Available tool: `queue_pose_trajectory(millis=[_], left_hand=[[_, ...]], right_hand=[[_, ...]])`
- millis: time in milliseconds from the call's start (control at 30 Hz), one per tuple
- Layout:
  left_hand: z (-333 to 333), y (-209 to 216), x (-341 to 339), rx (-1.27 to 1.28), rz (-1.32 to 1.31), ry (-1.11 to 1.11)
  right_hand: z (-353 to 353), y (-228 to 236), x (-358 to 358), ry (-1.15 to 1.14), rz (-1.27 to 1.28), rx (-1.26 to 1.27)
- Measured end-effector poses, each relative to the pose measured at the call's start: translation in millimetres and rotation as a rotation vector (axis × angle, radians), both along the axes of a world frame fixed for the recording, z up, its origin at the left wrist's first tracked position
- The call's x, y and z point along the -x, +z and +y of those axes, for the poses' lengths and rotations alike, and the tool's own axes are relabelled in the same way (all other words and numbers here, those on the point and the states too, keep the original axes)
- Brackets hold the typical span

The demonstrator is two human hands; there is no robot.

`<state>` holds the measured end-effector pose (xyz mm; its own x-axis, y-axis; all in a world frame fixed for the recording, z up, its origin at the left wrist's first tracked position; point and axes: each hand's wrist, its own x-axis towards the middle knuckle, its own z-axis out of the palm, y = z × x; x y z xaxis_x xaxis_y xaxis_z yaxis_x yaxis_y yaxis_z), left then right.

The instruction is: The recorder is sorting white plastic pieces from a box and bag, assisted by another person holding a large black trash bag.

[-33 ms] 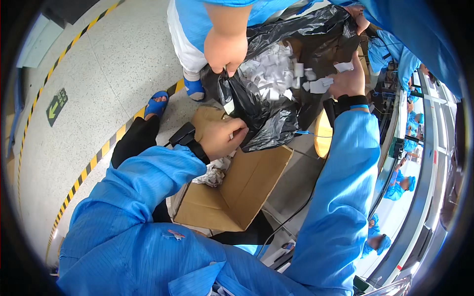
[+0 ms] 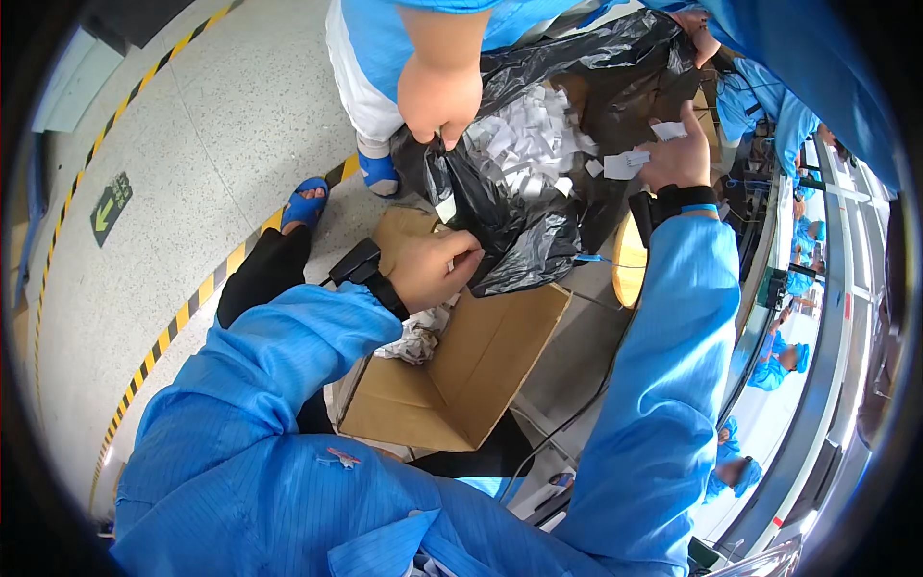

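The left hand (image 2: 435,267) pinches the near rim of the crumpled black plastic bag (image 2: 538,207), fingers closed on the film, above the open brown cardboard box (image 2: 471,370). The right hand (image 2: 678,154) grips 1 or 2 white paper slips (image 2: 627,163) over the bag's mouth. A co-worker's hand (image 2: 440,96) holds the far rim. Against the earlier frame, nothing has visibly shifted.

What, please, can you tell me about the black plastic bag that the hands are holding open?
The glossy, crinkled black plastic bag hangs open above a brown cardboard box, its mouth facing up. Inside lies a heap of small white paper slips. The left hand pinches its near edge, the right hand lifts the far side, and another person's hand grips the rim.
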<state>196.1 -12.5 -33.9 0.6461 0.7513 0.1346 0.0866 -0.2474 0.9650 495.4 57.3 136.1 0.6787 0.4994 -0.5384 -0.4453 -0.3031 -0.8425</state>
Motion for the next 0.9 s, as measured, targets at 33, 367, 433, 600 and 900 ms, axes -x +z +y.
queue_pose_trajectory(millis=[33, 367, 433, 600, 900], left_hand=[[0.2, 1.8, -2.8, -0.007, -0.019, -0.016], [2.2, 4.9, -5.0, -0.003, -0.024, -0.058], [1.6, 4.7, -4.7, 0.001, -0.019, -0.059], [0.6, 5.4, -3.6, 0.016, -0.025, -0.068], [1.1, 3.6, -6.9, 0.008, 0.003, -0.088]], right_hand=[[-8.0, 1.4, -6.7, -0.02, -0.014, -0.008], [-13.9, -42.9, -45.5, 0.55, -0.457, 0.343], [-19.3, -51.6, -53.8, 0.768, -0.828, 0.299], [-20.6, -56.5, -48.2, 0.591, -0.311, 0.057], [-21.7, -38.1, -6.4, 0.613, -1.115, 0.644]])
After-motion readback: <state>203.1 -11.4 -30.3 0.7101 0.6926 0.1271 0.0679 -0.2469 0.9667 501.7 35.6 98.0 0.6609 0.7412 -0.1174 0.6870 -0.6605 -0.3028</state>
